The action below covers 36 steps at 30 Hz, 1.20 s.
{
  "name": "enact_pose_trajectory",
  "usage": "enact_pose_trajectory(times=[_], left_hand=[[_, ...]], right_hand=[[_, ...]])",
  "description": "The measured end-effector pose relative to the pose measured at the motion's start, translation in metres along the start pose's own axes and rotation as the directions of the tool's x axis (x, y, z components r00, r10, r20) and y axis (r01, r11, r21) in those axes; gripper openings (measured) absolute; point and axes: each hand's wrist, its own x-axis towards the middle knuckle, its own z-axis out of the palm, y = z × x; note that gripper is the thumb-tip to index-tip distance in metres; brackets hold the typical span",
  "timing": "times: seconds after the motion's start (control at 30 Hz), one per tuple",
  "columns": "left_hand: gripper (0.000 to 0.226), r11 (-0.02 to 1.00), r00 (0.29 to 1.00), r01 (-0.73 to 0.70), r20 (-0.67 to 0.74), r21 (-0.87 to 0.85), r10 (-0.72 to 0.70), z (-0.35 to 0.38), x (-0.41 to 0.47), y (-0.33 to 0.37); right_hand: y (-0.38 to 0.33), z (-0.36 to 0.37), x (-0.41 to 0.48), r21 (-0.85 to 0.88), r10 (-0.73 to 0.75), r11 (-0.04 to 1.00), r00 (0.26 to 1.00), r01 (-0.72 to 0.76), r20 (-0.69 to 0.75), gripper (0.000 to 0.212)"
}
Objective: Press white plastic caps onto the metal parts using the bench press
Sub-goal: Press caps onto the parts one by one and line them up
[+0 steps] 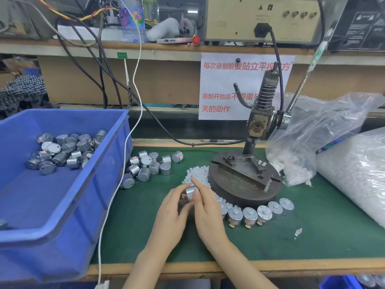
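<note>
Both hands meet low in the middle of the frame, closed together on one metal part [190, 191]. The left hand [173, 209] curls round it from the left, and the right hand [208, 211] holds it from the right with the thumb on its side. The right forefinger sticks out straight toward the pile of white caps [198, 174] just above. Whether a cap already sits on the part cannot be told, as the fingers hide its top.

The bench press [229, 190] stands up and to the right of the hands, its round base just beyond the cap pile. The jig on that base runs aslant, from upper left down to lower right. The right hand is the nearer one to the press, and also to the lever [300, 88], which rises well apart toward the upper right. So the part would likely travel up and rightward.

A curved row of capped parts [250, 213] lies along the lower edge of the base, right of the hands. Bare parts [150, 166] lie loose to the upper left, beside the blue bin [93, 184].
</note>
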Motion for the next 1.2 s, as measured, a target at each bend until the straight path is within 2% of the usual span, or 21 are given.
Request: enact_pose_trajectory(times=[0.13,0.33,0.43,0.63,0.77,0.87,0.97,1.03,1.2], left_hand=[[0.047,0.999,0.999,-0.035,-0.015,0.025,0.036,-0.001,0.000,-0.001],[0.041,1.000,1.000,-0.002,0.014,0.011,0.002,0.000,0.002,-0.003],[0.046,1.000,0.999,-0.007,0.051,0.008,0.007,-0.001,0.002,-0.003],[0.045,0.997,0.993,-0.057,0.108,0.045,0.052,-0.002,0.000,0.002],[0.040,0.997,0.995,-0.034,0.101,0.068,0.027,-0.002,-0.001,0.001],[0.038,0.971,0.994,-0.047,0.111,0.235,0.021,0.000,0.000,-0.006],[0.040,0.883,0.980,-0.063,0.196,0.464,-0.033,0.006,0.001,-0.011],[0.041,0.853,0.975,-0.052,0.211,0.519,-0.068,0.009,0.001,-0.013],[0.041,0.820,0.969,-0.056,0.228,0.570,-0.092,0.009,0.003,-0.013]], right_hand=[[-0.005,-0.008,-0.001,-0.013,-0.017,1.000,0.999,0.017,0.048,0.043],[-0.011,-0.030,0.008,-0.227,-0.010,0.971,0.954,0.081,0.300,0.054],[-0.013,-0.036,0.015,-0.306,-0.009,0.944,0.942,0.118,0.337,0.050],[-0.013,-0.041,0.020,-0.353,0.006,0.931,0.961,0.096,0.278,0.045],[-0.016,-0.050,0.026,-0.305,0.032,0.952,0.982,0.026,0.185,0.036],[-0.017,-0.076,0.038,-0.309,0.021,0.951,0.996,0.008,0.089,0.035],[-0.014,-0.110,0.051,-0.353,0.028,0.934,0.995,-0.061,-0.098,0.032],[-0.007,-0.128,0.061,-0.412,0.010,0.907,0.981,-0.090,-0.193,0.031],[0.012,-0.147,0.084,-0.569,0.023,0.813,0.983,-0.123,-0.181,0.035]])
